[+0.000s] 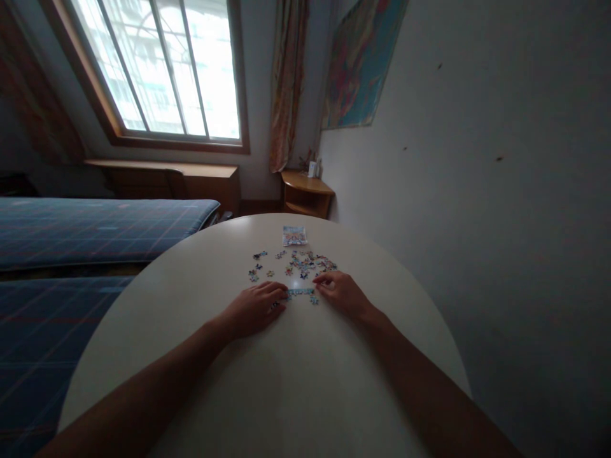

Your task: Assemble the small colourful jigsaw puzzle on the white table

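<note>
**Narrow puzzle strip [300,291] on a smooth, curved-edge table [296,381]**

The strip, a thin bluish row with a knobbly lower edge, lies between the two hands. The left hand [258,307] rests at its left end, fingers stretched and slightly bent, covering that end; whether they grip anything, I cannot tell. The right hand [342,292] has its fingertips bunched by the right end; whether a piece is pinched there cannot be made out. A small knobbed piece [314,299] sits just below that end. Beyond lie loose, many-coloured pieces [310,261], their prints too small to read, and a flat, square, shiny packet [294,236]. The plaid fabric mattress [95,232] is cut off at left.
</note>
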The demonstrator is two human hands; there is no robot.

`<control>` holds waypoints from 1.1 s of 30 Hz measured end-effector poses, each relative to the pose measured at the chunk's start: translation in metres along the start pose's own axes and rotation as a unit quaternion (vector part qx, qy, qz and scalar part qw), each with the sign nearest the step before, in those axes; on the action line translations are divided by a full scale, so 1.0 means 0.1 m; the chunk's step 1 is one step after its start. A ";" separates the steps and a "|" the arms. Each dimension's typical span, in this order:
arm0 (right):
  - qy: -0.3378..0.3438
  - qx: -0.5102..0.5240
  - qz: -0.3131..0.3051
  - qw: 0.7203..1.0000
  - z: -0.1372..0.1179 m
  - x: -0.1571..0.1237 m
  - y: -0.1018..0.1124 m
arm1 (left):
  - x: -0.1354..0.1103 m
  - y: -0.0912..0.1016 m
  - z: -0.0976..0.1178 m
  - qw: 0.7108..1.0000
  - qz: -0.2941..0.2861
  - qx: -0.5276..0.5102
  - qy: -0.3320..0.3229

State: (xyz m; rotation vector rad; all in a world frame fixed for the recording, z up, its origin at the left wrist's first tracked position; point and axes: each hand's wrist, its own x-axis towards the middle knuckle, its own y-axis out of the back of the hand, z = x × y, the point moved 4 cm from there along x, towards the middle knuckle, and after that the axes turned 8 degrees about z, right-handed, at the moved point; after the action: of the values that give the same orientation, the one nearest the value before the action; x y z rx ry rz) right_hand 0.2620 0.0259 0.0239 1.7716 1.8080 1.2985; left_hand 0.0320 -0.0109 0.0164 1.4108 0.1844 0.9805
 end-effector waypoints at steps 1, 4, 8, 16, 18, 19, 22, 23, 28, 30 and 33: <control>0.008 -0.005 -0.006 1.000 0.01 0.00 0.00 | 0.00 0.00 0.00 1.000 0.002 0.000 -0.001; 0.031 -0.011 -0.021 0.999 0.01 0.00 -0.01 | 0.00 0.00 0.00 1.000 0.001 0.003 -0.002; 0.043 0.001 -0.026 0.999 -0.03 -0.01 -0.03 | 0.00 -0.01 0.00 1.000 -0.002 0.011 0.000; 0.049 0.005 -0.034 0.998 -0.06 -0.02 -0.05 | -0.01 0.00 0.00 1.000 -0.004 0.013 0.000; 0.054 0.007 -0.031 0.998 -0.05 -0.02 -0.06 | 0.00 0.00 0.01 1.000 -0.007 0.012 0.004; 0.059 0.009 -0.027 0.998 -0.04 -0.02 -0.06 | 0.00 0.00 0.01 1.000 -0.009 0.011 0.006; 0.077 0.019 -0.016 0.997 -0.03 -0.02 -0.08 | 0.01 0.00 0.01 1.000 -0.013 0.013 0.009; 0.081 0.018 -0.014 0.996 -0.03 -0.02 -0.08 | 0.01 0.00 0.01 1.000 -0.014 0.014 0.008; 0.108 -0.014 -0.004 0.994 -0.07 -0.01 -0.06 | 0.00 -0.01 0.00 1.000 -0.007 0.013 0.000; 0.128 -0.039 -0.006 0.991 -0.08 -0.01 -0.05 | 0.00 -0.01 -0.01 1.000 -0.007 0.016 0.001; 0.154 -0.074 -0.016 0.985 -0.10 -0.01 -0.05 | 0.00 -0.02 -0.01 1.000 -0.009 0.018 0.002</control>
State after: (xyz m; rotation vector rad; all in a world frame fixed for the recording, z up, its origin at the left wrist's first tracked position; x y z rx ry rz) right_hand 0.2513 0.0215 0.0252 1.5237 1.8269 1.7248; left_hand 0.0321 -0.0099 0.0141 1.4389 0.2179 0.9692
